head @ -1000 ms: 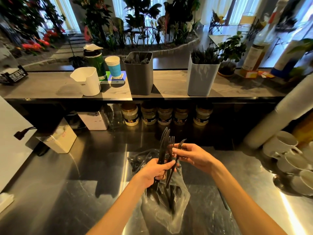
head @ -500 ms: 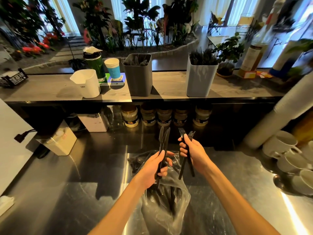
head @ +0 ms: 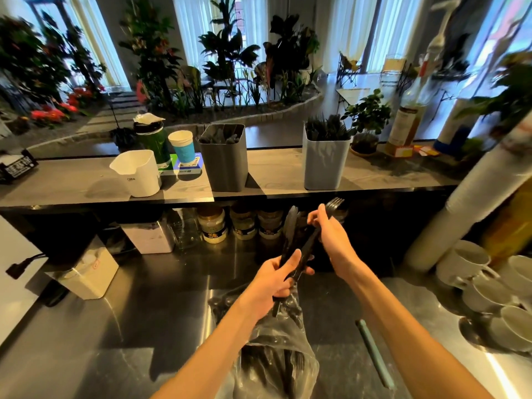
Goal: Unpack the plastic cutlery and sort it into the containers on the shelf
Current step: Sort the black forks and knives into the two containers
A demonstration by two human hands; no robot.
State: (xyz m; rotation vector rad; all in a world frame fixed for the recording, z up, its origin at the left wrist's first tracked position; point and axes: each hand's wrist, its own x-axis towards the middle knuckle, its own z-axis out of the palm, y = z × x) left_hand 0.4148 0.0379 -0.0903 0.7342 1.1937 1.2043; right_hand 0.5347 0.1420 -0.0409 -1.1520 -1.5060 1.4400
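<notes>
My left hand [head: 273, 283] grips a bunch of black plastic knives [head: 296, 243] above the clear bag [head: 276, 358] on the steel counter [head: 115, 341]. My right hand [head: 331, 234] pinches black forks [head: 334, 204] below the shelf's light grey container [head: 325, 165].

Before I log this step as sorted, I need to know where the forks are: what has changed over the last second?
The right hand has separated the forks from the bunch and lifted them up and to the right, toward the light grey container. The left hand keeps gripping the knives over the plastic bag. Both shelf containers, including the dark grey container, stayed put.
</notes>
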